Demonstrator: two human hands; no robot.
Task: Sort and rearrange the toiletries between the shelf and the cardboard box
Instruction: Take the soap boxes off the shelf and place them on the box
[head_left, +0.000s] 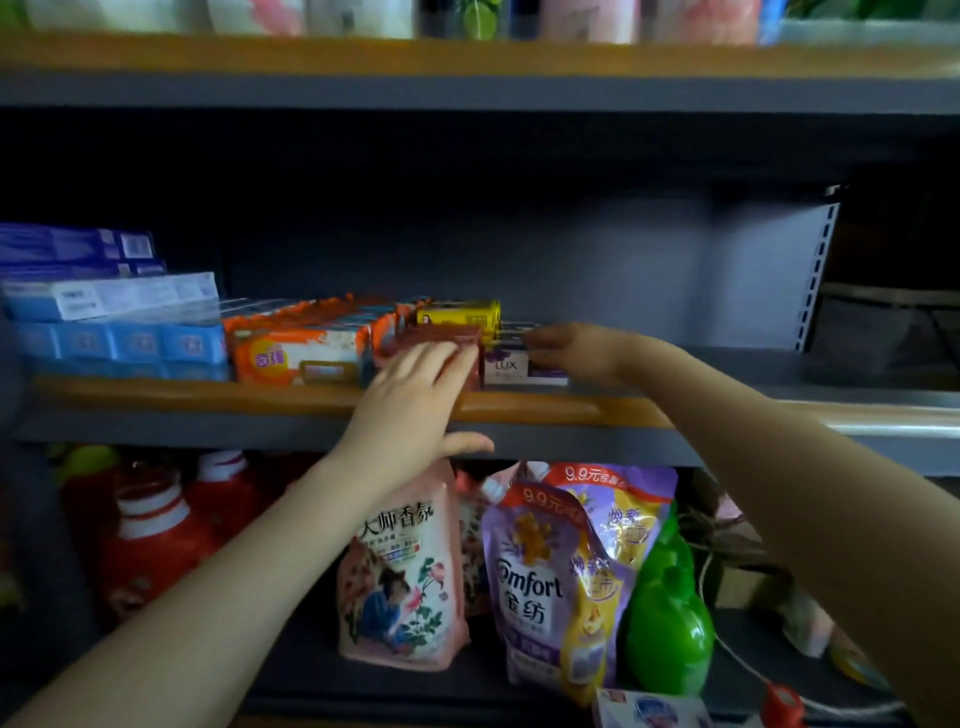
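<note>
On the middle shelf (208, 395) a dark red soap box (431, 335) stands at the front edge. My left hand (410, 405) presses its straight fingers flat against the front of this box, thumb spread out below the shelf lip. Right beside it is a stack of purple and white LUX soap boxes (505, 366). My right hand (571, 348) rests against the right side of that stack, fingers stretched toward it. A yellow box (457, 314) lies behind the red one. No cardboard box is in view.
Orange soap packs (301, 348) and blue toothpaste boxes (114, 322) fill the shelf's left part. Right of the LUX stack the shelf board is bare. Below stand red bottles (156, 530), a pink pouch (400, 582), purple Comfort pouches (550, 587) and a green bottle (670, 623).
</note>
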